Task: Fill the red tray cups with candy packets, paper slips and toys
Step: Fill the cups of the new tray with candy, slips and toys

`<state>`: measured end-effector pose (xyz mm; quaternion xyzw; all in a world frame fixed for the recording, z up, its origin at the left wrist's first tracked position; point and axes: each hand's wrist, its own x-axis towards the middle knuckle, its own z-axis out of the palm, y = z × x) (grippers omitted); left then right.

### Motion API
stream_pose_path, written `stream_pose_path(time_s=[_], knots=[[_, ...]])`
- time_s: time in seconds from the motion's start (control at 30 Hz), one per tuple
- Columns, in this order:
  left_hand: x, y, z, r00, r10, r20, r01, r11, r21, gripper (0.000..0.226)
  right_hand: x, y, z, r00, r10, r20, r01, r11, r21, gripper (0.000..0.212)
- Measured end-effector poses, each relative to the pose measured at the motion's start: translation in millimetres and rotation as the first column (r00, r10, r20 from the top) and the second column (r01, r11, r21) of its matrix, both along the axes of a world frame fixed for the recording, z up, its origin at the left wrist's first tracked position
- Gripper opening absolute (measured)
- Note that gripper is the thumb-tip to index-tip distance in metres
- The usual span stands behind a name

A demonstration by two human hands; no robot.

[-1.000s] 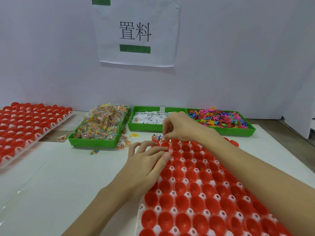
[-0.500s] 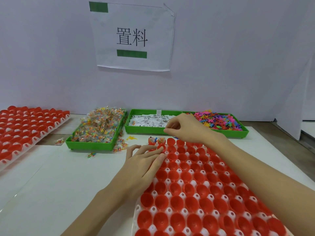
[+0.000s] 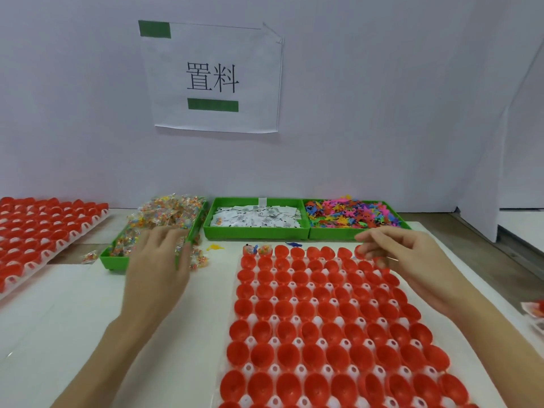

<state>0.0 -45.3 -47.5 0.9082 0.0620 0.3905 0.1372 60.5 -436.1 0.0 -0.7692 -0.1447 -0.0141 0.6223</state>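
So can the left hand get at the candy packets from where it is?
Probably yes: the left hand hangs open just over the near end of the candy bin, with nothing between its fingers and the candy packets.

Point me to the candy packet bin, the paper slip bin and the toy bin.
candy packet bin [image 3: 115, 259]: head view, front green wall.
paper slip bin [image 3: 256, 232]: head view, front wall.
toy bin [image 3: 332, 234]: head view, front wall.

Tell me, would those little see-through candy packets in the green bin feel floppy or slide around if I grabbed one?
Probably floppy: the clear candy packets lie crumpled in a loose heap. Likely slippery too, since several have spilled off the green bin onto the white table. They look light, piled high without flattening. The left hand reaches toward them.
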Motion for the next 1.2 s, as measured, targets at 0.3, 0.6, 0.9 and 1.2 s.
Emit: stream_pose_path(time_s=[0.3, 0.6, 0.9, 1.2], knots=[[7.1, 31.7, -15.4, 0.993, 0.046, -0.109, -0.048, 0.999, -0.008, 0.009, -12.0, -6.8, -4.7, 0.998, -0.050, 0.031, 0.049, 0.999, 0.004, 0.028], [10.2, 45.7, -19.7, 1.000, -0.008, 0.006, 0.008, 1.000, -0.029, 0.016, -22.6, 7.2, -9.1, 0.995, 0.010, 0.099, -0.002, 0.997, -0.073, 0.027], [8.1, 38.1, -23.1, 0.995, 0.082, -0.050, -0.084, 0.995, -0.057, 0.017, -19.1, 49.4, 15.2, 0.947, 0.230, 0.223, -0.083, 0.848, -0.524, 0.015], [6.3, 32.4, -20.2, 0.991, 0.088, -0.098, -0.097, 0.992, -0.080, 0.042, 37.9, 133.0, 29.0, 0.906, 0.373, 0.198, -0.129, 0.692, -0.710, 0.021]])
